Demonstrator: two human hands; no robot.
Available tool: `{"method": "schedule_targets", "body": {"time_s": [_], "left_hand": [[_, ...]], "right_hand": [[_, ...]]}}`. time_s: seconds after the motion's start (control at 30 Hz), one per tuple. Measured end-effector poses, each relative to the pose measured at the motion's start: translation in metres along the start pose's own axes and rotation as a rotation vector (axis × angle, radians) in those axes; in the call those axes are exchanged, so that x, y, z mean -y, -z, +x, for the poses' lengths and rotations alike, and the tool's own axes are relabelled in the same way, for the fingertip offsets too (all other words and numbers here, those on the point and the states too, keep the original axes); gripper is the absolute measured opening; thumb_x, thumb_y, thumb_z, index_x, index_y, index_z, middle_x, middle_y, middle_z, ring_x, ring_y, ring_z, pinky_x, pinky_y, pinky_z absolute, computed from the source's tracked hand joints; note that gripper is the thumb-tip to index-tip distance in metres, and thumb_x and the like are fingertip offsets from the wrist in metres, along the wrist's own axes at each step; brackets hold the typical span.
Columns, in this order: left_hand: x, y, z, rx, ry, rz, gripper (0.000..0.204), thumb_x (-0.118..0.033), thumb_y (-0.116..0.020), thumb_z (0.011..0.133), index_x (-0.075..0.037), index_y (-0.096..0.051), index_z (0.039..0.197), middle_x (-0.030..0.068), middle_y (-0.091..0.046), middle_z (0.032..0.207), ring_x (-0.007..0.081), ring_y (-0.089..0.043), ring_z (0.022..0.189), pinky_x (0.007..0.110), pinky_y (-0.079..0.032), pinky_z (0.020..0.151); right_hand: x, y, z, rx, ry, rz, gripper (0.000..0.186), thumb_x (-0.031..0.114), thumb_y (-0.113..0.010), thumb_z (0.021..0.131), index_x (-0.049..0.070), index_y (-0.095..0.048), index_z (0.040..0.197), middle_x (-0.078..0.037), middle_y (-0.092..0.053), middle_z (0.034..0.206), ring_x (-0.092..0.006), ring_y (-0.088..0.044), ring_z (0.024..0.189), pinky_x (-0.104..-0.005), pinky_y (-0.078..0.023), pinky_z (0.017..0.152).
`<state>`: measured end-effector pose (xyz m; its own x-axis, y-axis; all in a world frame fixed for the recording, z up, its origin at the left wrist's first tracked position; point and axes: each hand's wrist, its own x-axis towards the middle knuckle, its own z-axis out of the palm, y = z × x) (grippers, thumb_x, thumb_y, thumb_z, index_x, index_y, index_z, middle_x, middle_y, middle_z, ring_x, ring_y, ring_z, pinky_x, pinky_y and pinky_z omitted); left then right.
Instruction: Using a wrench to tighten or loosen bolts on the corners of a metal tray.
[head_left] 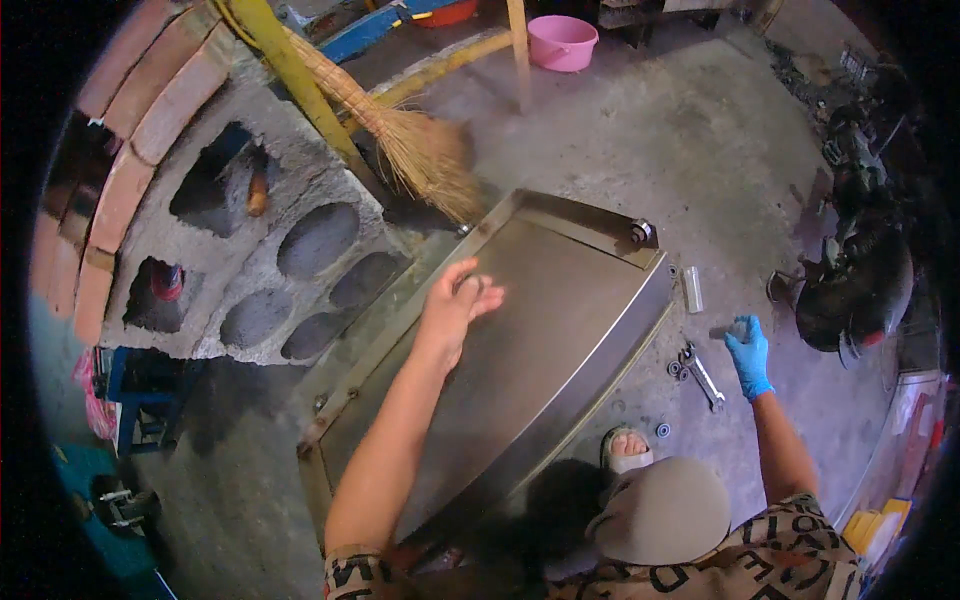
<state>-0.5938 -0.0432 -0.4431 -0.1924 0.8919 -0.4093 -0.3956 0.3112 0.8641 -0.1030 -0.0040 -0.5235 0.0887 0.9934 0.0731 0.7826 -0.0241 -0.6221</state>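
A large grey metal panel (520, 290) with raised edges lies slanted in front of me. Over its far left part is my bare left hand (458, 310), its fingers curled around something small and greyish that I cannot make out. My right hand (748, 358), in a blue glove, is low over the floor to the right of the panel. Its fingers are drawn together, and what they hold is unclear. Wrenches (705, 378) lie just left of it, beside small round bearings (675, 369). Another bearing (663, 430) lies closer to me. A bearing-like roller (640, 231) sits at the panel's far right corner.
A clear, narrow plastic piece (692, 289) lies beside the panel. Left stands a concrete block with round hollows (240, 240), edged with bricks (165, 120). A straw broom (425, 150) leans behind the panel. Dark machinery (860, 270) stands right; a pink basin (562, 45) is far back.
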Motion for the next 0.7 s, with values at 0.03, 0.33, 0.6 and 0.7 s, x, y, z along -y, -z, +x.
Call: {"method": "schedule_targets", "body": {"time_s": [0.03, 0.33, 0.6, 0.7], "left_hand": [[-0.002, -0.002, 0.01, -0.022, -0.042, 0.032, 0.023, -0.009, -0.048, 0.09, 0.001, -0.045, 0.111, 0.0107, -0.054, 0.097, 0.0198, -0.059, 0.085, 0.029, -0.051, 0.072], [0.009, -0.033, 0.121, -0.056, -0.023, -0.38, 0.026, -0.001, -0.045, 0.087, 0.003, -0.045, 0.112, 0.0158, -0.055, 0.093, 0.021, -0.059, 0.079, 0.03, -0.053, 0.072], [0.029, -0.056, 0.171, -0.285, 0.032, 0.142, 0.036, 0.005, -0.039, 0.087, 0.006, -0.038, 0.123, 0.0197, -0.053, 0.105, 0.0247, -0.062, 0.084, 0.028, -0.055, 0.074], [0.029, -0.062, 0.181, -0.3, 0.032, 0.153, 0.036, 0.004, -0.041, 0.087, 0.005, -0.037, 0.123, 0.0191, -0.057, 0.099, 0.0233, -0.063, 0.083, 0.028, -0.053, 0.073]], "right_hand": [[-0.013, -0.008, -0.002, 0.025, -0.025, -0.069, 0.032, 0.011, -0.063, 0.071, 0.005, -0.049, 0.099, -0.016, -0.06, 0.081, -0.0246, -0.061, 0.076, -0.034, -0.047, 0.068], [-0.043, -0.016, -0.009, 0.078, -0.29, -0.003, 0.034, 0.01, -0.063, 0.073, 0.005, -0.048, 0.103, -0.015, -0.059, 0.088, -0.0214, -0.058, 0.082, -0.0347, -0.046, 0.072], [-0.079, 0.006, -0.007, 0.286, -0.268, 0.191, 0.065, 0.007, -0.066, 0.071, 0.01, -0.039, 0.13, -0.01, -0.057, 0.108, -0.0151, -0.058, 0.083, -0.0286, -0.048, 0.075], [-0.104, 0.003, -0.009, 0.277, -0.255, 0.308, 0.066, 0.007, -0.066, 0.072, 0.009, -0.038, 0.131, -0.008, -0.058, 0.106, -0.0133, -0.055, 0.077, -0.0276, -0.048, 0.072]]}}
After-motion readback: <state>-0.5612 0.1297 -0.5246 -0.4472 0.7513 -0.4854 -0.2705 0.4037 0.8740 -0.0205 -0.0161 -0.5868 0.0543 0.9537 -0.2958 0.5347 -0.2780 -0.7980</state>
